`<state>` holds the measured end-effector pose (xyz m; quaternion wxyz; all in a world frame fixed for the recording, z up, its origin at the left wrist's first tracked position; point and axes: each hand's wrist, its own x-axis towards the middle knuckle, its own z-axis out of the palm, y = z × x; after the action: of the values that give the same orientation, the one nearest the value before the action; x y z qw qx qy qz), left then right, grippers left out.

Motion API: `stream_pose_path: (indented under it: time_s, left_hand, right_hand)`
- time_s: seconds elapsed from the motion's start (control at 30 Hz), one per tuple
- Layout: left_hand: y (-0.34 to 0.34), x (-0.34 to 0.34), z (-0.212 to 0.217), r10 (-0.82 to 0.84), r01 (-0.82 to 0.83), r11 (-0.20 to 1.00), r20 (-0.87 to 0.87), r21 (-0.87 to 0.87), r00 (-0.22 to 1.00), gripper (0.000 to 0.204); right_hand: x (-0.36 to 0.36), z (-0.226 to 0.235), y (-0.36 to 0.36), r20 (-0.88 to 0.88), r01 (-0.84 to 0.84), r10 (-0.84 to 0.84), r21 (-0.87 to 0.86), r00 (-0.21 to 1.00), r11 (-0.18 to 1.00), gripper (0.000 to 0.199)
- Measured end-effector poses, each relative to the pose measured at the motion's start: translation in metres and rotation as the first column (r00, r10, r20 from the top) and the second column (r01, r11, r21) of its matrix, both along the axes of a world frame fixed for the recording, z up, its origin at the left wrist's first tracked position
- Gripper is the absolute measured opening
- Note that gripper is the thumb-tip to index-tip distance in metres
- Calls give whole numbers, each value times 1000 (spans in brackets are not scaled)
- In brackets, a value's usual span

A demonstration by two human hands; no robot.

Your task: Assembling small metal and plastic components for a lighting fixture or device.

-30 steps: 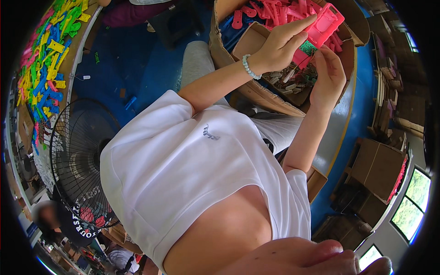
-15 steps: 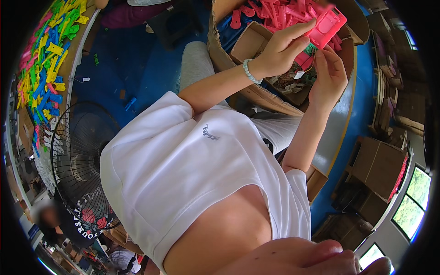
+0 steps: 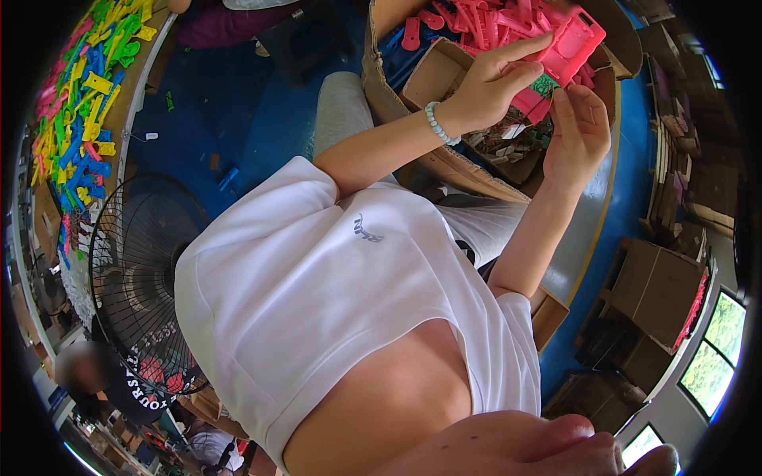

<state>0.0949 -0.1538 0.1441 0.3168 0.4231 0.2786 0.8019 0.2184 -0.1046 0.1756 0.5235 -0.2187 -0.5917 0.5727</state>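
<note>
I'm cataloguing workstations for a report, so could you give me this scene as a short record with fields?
Left hand: left hand, holding the pink plastic casing by its left side
Right hand: right hand, thumb and finger close together just below the casing; anything pinched there is too small to tell
Wristwear: pale beaded bracelet on the left wrist
Below the hands: cardboard box containing pink plastic pieces
Far left: heaped multicoloured plastic pieces
Nearby: black fan
</note>
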Motion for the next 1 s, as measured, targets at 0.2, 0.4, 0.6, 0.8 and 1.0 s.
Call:
stream_pose_path:
  time_s: [0.2, 0.4, 0.6, 0.8, 1.0]
  left_hand:
    - [2, 6, -3, 48, -54, 998, -132, -38, 990, 42]
    - [9, -3, 11, -76, 74, 996, 35, 43, 997, 41]
    - [6, -15, 34, -473, 461, 878, 371, 129, 799, 54]
    - [10, -16, 12, -237, 248, 969, 230, -20, 944, 40]
    - [-16, 0, 8, -459, 450, 852, 32, -267, 888, 30]
  right_hand:
    - [8, 3, 2, -48, -23, 19, -84, 999, 996, 17]
    - [17, -19, 17, -96, -221, 213, -77, 972, 972, 32]
    - [38, -56, 19, 389, -468, 483, -142, 784, 873, 35]
    - [34, -9, 8, 238, 185, -536, 764, 810, 619, 15]
    - [14, 22, 22, -138, 377, -518, 839, 844, 392, 13]
